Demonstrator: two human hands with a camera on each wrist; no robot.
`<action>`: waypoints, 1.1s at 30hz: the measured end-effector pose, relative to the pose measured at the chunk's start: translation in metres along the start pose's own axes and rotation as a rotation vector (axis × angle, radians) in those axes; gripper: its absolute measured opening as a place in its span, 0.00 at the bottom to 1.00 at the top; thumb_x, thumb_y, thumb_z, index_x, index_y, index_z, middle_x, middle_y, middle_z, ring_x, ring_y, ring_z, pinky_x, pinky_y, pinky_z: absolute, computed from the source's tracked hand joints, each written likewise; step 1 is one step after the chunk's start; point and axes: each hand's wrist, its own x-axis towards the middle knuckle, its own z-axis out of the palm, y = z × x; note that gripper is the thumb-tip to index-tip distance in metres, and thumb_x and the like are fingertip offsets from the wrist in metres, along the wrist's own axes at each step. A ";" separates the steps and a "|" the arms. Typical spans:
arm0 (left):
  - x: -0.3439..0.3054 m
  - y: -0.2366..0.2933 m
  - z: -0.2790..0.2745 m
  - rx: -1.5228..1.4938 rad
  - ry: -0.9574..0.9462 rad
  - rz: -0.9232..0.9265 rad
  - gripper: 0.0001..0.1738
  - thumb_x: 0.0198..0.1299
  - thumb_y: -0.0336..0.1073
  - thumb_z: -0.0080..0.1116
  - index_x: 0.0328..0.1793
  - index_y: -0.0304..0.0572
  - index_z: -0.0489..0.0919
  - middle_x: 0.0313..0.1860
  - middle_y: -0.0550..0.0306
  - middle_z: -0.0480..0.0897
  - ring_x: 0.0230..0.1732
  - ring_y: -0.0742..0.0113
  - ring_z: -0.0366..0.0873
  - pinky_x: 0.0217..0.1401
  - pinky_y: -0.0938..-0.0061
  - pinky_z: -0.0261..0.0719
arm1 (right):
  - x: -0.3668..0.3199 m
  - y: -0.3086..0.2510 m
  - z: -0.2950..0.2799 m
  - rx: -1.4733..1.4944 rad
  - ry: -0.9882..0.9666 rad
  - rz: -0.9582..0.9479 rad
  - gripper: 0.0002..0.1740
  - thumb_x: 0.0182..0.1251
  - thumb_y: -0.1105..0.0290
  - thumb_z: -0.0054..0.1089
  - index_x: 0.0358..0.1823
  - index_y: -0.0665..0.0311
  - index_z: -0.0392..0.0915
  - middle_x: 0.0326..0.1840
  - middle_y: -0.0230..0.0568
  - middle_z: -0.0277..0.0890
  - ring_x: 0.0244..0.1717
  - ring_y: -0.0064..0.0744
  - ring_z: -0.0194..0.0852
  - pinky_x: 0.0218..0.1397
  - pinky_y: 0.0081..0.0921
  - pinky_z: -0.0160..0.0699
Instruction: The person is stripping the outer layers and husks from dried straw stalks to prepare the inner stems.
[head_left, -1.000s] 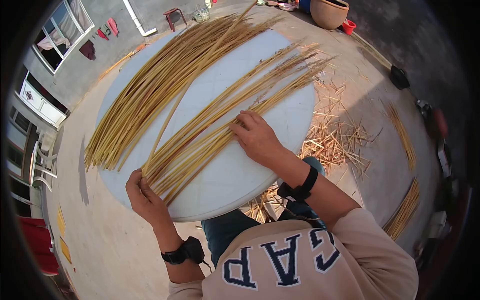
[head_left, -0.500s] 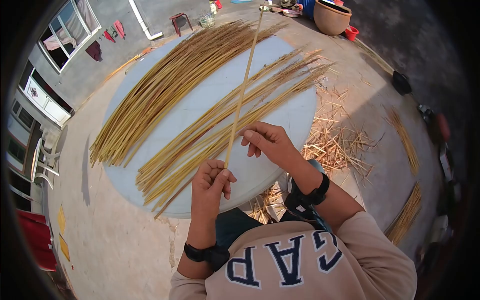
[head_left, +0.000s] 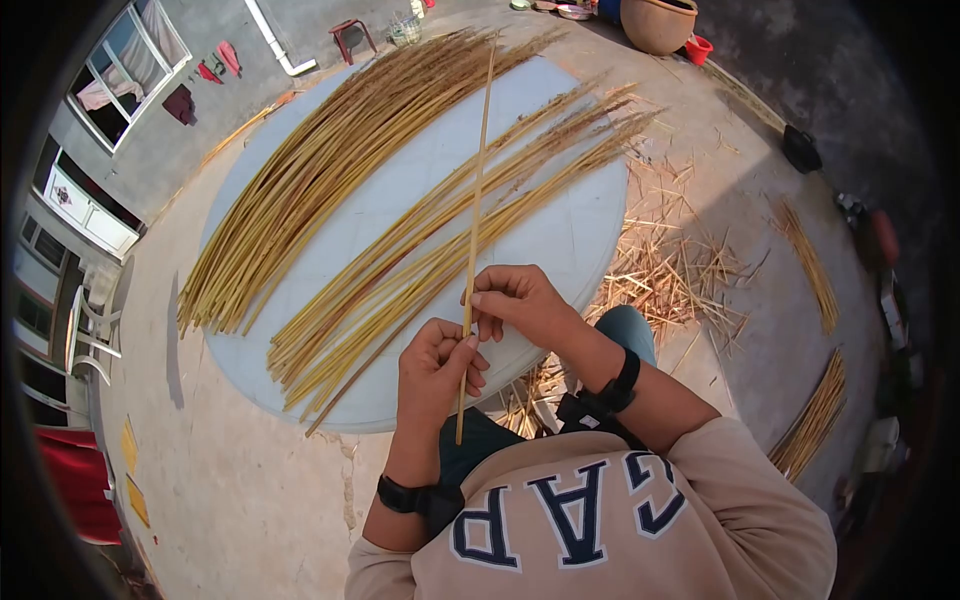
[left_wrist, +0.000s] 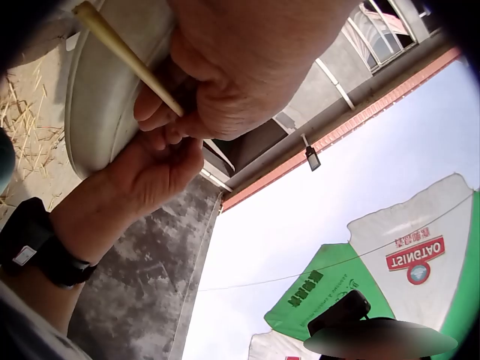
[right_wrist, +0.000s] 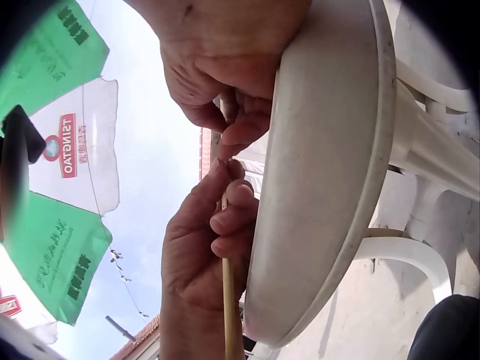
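A single long stalk point(head_left: 477, 215) is pinched by both hands near the table's front edge, its lower end sticking out below them. The left hand point(head_left: 432, 372) grips it lower down, and the right hand point(head_left: 527, 306) pinches it just above, the two almost touching. In the left wrist view the stalk's cut end point(left_wrist: 112, 41) juts out past the fingers. Under and beyond the hands, a small spread of stalks point(head_left: 400, 255) lies on the white table point(head_left: 560, 340). A large bundle of stalks point(head_left: 310, 180) lies along the table's far left.
Broken stalk pieces point(head_left: 680, 270) litter the ground right of the table. Two small bundles point(head_left: 805, 262) lie farther right. A clay pot point(head_left: 658, 25) and a red bucket point(head_left: 698, 49) stand at the back. White chairs point(head_left: 90, 330) are at the left.
The left hand came from the table's left edge to the front with the stalk. The right hand left the spread stalks and now pinches the same stalk, which has shifted down through the hands.
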 end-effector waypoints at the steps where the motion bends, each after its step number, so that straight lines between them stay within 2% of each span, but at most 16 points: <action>1: 0.000 0.000 0.000 0.003 -0.001 -0.005 0.07 0.59 0.31 0.54 0.37 0.33 0.72 0.21 0.52 0.78 0.16 0.74 0.74 0.16 0.83 0.72 | 0.000 0.001 -0.001 0.011 -0.010 0.002 0.05 0.62 0.73 0.52 0.32 0.69 0.74 0.23 0.35 0.75 0.21 0.19 0.74 0.21 0.14 0.72; 10: 0.000 -0.001 -0.002 0.005 -0.039 -0.006 0.08 0.60 0.32 0.53 0.37 0.34 0.72 0.21 0.51 0.78 0.17 0.74 0.73 0.17 0.84 0.72 | -0.001 0.004 -0.002 -0.051 -0.013 0.015 0.05 0.61 0.75 0.47 0.33 0.68 0.73 0.24 0.34 0.73 0.21 0.18 0.72 0.21 0.15 0.71; 18: 0.001 -0.003 -0.011 -0.126 -0.102 0.050 0.08 0.62 0.34 0.51 0.39 0.36 0.70 0.20 0.53 0.76 0.13 0.81 0.64 0.12 0.89 0.57 | -0.002 0.000 0.005 -0.068 0.055 0.026 0.06 0.58 0.74 0.50 0.34 0.68 0.74 0.24 0.33 0.73 0.20 0.18 0.72 0.19 0.13 0.69; 21: -0.002 0.002 -0.005 -0.094 -0.045 0.090 0.07 0.62 0.33 0.51 0.39 0.36 0.70 0.20 0.53 0.77 0.13 0.82 0.63 0.12 0.89 0.57 | -0.002 0.003 0.004 -0.088 0.062 -0.002 0.06 0.59 0.75 0.49 0.35 0.68 0.74 0.24 0.34 0.73 0.21 0.18 0.72 0.20 0.13 0.69; 25: -0.001 -0.003 -0.010 -0.067 -0.069 0.076 0.07 0.63 0.33 0.50 0.39 0.37 0.69 0.22 0.55 0.77 0.16 0.81 0.66 0.14 0.88 0.60 | -0.004 0.000 0.011 -0.070 0.082 -0.091 0.05 0.59 0.77 0.47 0.34 0.68 0.73 0.25 0.35 0.74 0.22 0.18 0.72 0.20 0.14 0.68; 31: 0.000 -0.006 -0.013 -0.089 -0.131 0.068 0.07 0.63 0.33 0.49 0.39 0.36 0.70 0.22 0.55 0.77 0.17 0.79 0.67 0.15 0.87 0.63 | -0.006 -0.007 0.015 0.011 0.070 -0.011 0.04 0.57 0.77 0.47 0.32 0.67 0.72 0.27 0.37 0.74 0.21 0.19 0.71 0.19 0.15 0.67; 33: 0.001 -0.007 -0.014 -0.089 -0.128 0.061 0.08 0.62 0.34 0.50 0.39 0.36 0.70 0.21 0.52 0.77 0.16 0.77 0.68 0.14 0.87 0.64 | -0.007 -0.005 0.019 0.052 0.084 0.000 0.05 0.57 0.77 0.47 0.32 0.67 0.72 0.27 0.37 0.74 0.21 0.19 0.70 0.20 0.15 0.67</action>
